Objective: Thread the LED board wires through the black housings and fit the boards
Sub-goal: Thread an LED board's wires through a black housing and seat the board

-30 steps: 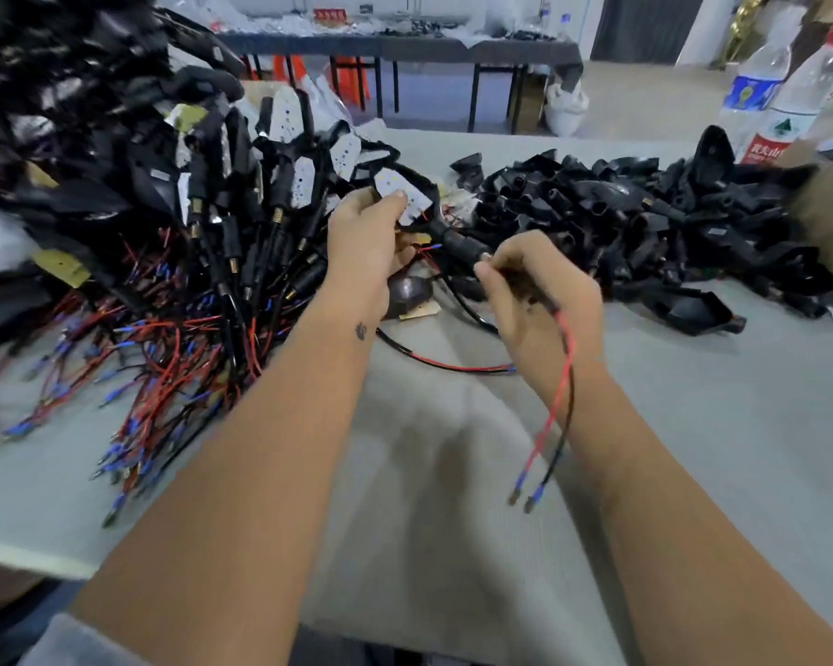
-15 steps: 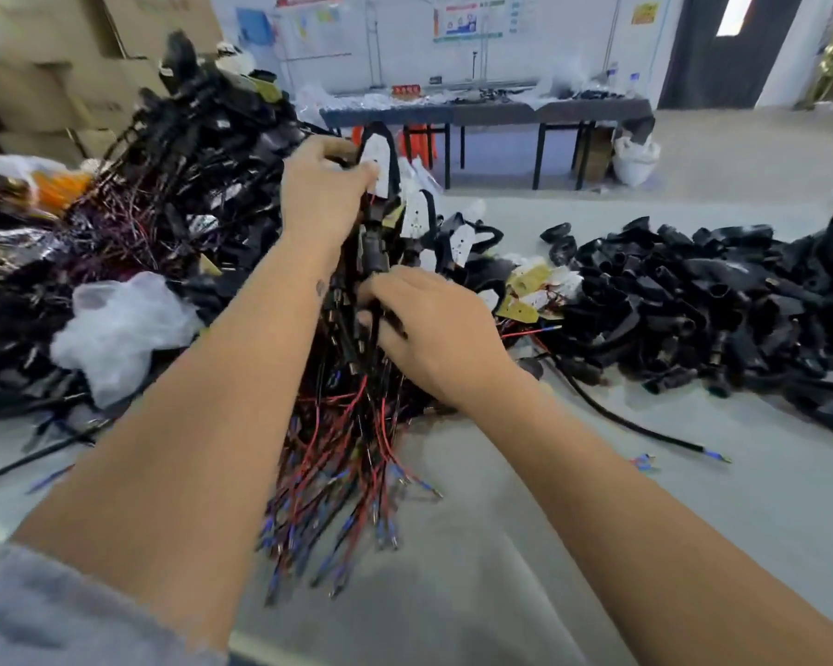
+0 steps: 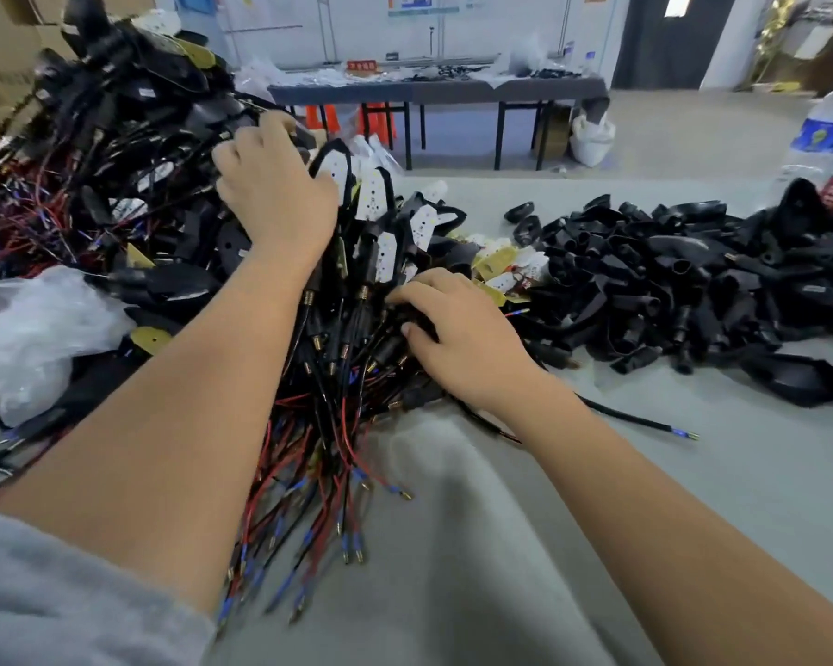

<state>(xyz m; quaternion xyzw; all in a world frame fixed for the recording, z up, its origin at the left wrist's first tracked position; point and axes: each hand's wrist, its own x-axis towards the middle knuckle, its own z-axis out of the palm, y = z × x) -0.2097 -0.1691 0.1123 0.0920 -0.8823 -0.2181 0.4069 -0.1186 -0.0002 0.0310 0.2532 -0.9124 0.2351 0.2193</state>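
A big heap of assembled black housings (image 3: pixel 155 137) with red and black wires (image 3: pixel 328 473) covers the left of the grey table (image 3: pixel 477 545). White LED boards (image 3: pixel 373 197) show in several of them. My left hand (image 3: pixel 275 194) lies on top of the heap, fingers curled down into it beside an upright housing with a board (image 3: pixel 333 168); its fingertips are hidden. My right hand (image 3: pixel 458 334) is lower, fingers and thumb curled round black stems (image 3: pixel 357 324) at the heap's right edge. Empty black housings (image 3: pixel 669 281) lie piled to the right, loose boards (image 3: pixel 506 264) between.
A crumpled clear plastic bag (image 3: pixel 34 329) lies at the left. One loose black cable (image 3: pixel 645 423) runs across the table on the right. Water bottles (image 3: pixel 825 137) stand at the far right edge. Cardboard boxes (image 3: pixel 1 50) and a long dark table (image 3: pixel 453 91) are behind.
A second ago both hands held one housing and its wire pair in front of me. Since then they carried it left onto the assembled heap, where both hands sit now.
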